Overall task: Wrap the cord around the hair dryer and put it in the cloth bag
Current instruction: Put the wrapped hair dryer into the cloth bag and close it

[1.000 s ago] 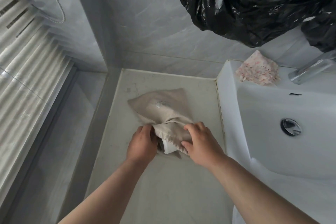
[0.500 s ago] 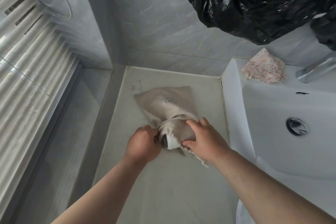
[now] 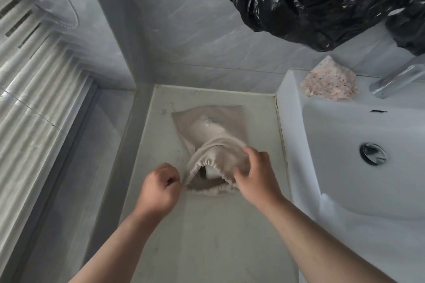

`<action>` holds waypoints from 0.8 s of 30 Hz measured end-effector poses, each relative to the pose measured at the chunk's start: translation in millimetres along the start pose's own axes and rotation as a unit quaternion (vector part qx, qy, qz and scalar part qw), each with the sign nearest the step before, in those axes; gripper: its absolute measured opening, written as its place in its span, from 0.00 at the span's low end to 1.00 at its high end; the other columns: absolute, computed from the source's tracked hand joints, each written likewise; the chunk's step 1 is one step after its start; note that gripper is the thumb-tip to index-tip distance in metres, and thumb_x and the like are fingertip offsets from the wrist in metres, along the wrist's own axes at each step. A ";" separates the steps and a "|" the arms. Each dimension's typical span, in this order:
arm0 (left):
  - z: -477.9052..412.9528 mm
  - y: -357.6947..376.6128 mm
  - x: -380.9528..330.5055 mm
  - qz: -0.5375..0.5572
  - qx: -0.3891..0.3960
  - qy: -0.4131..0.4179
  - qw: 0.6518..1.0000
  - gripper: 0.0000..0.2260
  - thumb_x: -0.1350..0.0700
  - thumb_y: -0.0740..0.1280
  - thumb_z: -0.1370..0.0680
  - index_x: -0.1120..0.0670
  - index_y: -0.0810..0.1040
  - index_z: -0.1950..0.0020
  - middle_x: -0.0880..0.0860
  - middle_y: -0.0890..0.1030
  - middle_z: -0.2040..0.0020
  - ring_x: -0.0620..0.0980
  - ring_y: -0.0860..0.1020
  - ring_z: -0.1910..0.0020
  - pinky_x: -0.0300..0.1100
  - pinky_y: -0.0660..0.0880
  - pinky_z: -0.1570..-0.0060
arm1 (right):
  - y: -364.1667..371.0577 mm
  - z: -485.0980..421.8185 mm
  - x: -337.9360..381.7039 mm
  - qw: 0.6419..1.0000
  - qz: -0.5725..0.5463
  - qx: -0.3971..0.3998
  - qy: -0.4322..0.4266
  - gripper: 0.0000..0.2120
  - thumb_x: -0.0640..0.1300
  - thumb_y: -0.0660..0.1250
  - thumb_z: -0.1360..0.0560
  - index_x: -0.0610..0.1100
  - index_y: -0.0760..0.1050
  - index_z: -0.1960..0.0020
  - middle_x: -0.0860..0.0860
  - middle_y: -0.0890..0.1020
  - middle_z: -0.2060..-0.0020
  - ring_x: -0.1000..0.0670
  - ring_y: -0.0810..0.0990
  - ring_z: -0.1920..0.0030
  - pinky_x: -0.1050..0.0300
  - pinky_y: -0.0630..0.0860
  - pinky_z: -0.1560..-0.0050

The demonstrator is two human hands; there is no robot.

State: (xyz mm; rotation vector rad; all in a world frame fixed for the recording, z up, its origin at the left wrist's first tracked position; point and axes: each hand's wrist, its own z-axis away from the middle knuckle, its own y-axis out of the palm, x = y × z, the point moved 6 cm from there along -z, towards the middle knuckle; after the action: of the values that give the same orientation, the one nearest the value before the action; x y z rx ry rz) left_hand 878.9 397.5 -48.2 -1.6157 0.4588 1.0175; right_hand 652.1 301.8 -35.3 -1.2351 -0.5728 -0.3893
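On one counter (image 3: 207,236), the left hand (image 3: 161,187), fingers curled, pinches the left corner of one cloth bag (image 3: 213,128); the right hand (image 3: 256,176) grips its gathered rim. Between them, one white hair dryer (image 3: 211,171) shows inside the mouth. Beyond the right hand lie one speckled rag (image 3: 331,82) and one tap (image 3: 395,80).
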 end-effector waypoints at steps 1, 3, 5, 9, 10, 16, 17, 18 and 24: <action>0.5 4.2 4.1 0.083 0.013 -0.080 0.993 0.06 0.58 0.60 0.38 0.60 0.70 0.72 0.56 0.72 0.71 0.52 0.71 0.68 0.46 0.67 0.67 | -5.2 -2.2 -8.3 0.997 -0.049 -0.031 0.042 0.27 0.51 0.69 0.26 0.46 0.68 0.29 0.45 0.71 0.38 0.43 0.75 0.39 0.55 0.72 0.40; 0.7 18.1 10.1 0.205 0.018 -0.241 0.948 0.14 0.46 0.63 0.34 0.58 0.73 0.68 0.55 0.74 0.69 0.54 0.73 0.66 0.48 0.71 0.65 | -4.1 -9.7 -30.5 0.984 -0.096 -0.037 0.149 0.32 0.61 0.68 0.28 0.42 0.71 0.31 0.41 0.74 0.36 0.41 0.75 0.36 0.52 0.71 0.36; -2.1 34.2 4.5 0.180 0.062 -0.335 0.923 0.28 0.31 0.62 0.29 0.57 0.76 0.62 0.54 0.78 0.65 0.55 0.78 0.66 0.45 0.75 0.67 | 10.1 -14.1 -44.3 0.948 -0.180 0.039 0.259 0.39 0.73 0.63 0.34 0.41 0.78 0.40 0.42 0.82 0.43 0.41 0.81 0.43 0.47 0.77 0.39; -0.5 63.3 -5.9 0.163 0.158 -0.433 0.873 0.28 0.31 0.69 0.30 0.56 0.79 0.53 0.55 0.82 0.58 0.56 0.82 0.60 0.42 0.77 0.65 | 33.8 -15.4 -50.5 0.866 -0.345 0.119 0.342 0.35 0.71 0.69 0.35 0.40 0.81 0.48 0.45 0.87 0.55 0.43 0.86 0.54 0.44 0.82 0.46; 0.9 68.3 -6.1 0.207 0.168 -0.450 0.852 0.27 0.34 0.72 0.30 0.58 0.80 0.50 0.56 0.83 0.58 0.55 0.82 0.62 0.43 0.77 0.65 | 36.3 -16.2 -51.2 0.865 -0.348 0.125 0.339 0.35 0.70 0.70 0.36 0.39 0.81 0.49 0.44 0.87 0.57 0.43 0.87 0.57 0.44 0.83 0.49; 9.9 66.4 8.8 0.182 0.120 -0.438 0.872 0.17 0.51 0.79 0.32 0.61 0.83 0.51 0.58 0.85 0.62 0.55 0.79 0.69 0.40 0.70 0.70 | 41.4 -7.9 -55.1 0.860 -0.382 0.136 0.309 0.18 0.54 0.71 0.25 0.37 0.78 0.56 0.49 0.80 0.77 0.53 0.76 0.80 0.64 0.67 0.80; 13.1 66.5 8.1 0.185 0.107 -0.438 0.873 0.15 0.52 0.79 0.32 0.60 0.83 0.52 0.58 0.85 0.61 0.55 0.80 0.67 0.40 0.71 0.70 | 43.2 -4.9 -55.0 0.863 -0.372 0.137 0.313 0.19 0.55 0.72 0.26 0.37 0.79 0.52 0.48 0.81 0.73 0.53 0.77 0.78 0.64 0.67 0.78; 16.6 66.6 6.1 0.189 0.097 -0.440 0.872 0.13 0.54 0.78 0.31 0.60 0.83 0.53 0.58 0.85 0.60 0.55 0.81 0.66 0.39 0.72 0.71 | 47.6 -3.8 -56.9 0.866 -0.363 0.141 0.313 0.21 0.56 0.72 0.27 0.37 0.80 0.49 0.48 0.82 0.71 0.53 0.78 0.78 0.64 0.68 0.77; 22.3 67.9 4.9 0.260 0.187 -0.442 0.838 0.28 0.46 0.79 0.38 0.62 0.83 0.45 0.60 0.86 0.55 0.58 0.84 0.62 0.49 0.80 0.64 | 54.4 4.2 -66.2 0.891 -0.328 0.132 0.285 0.20 0.56 0.74 0.30 0.40 0.81 0.50 0.45 0.88 0.58 0.45 0.87 0.58 0.48 0.83 0.52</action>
State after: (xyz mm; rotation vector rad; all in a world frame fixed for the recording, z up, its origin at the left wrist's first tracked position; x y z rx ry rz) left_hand 822.7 398.3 -92.6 -0.5366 0.4125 1.8146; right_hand 629.5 320.0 -116.0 -0.5823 -0.4946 -1.1626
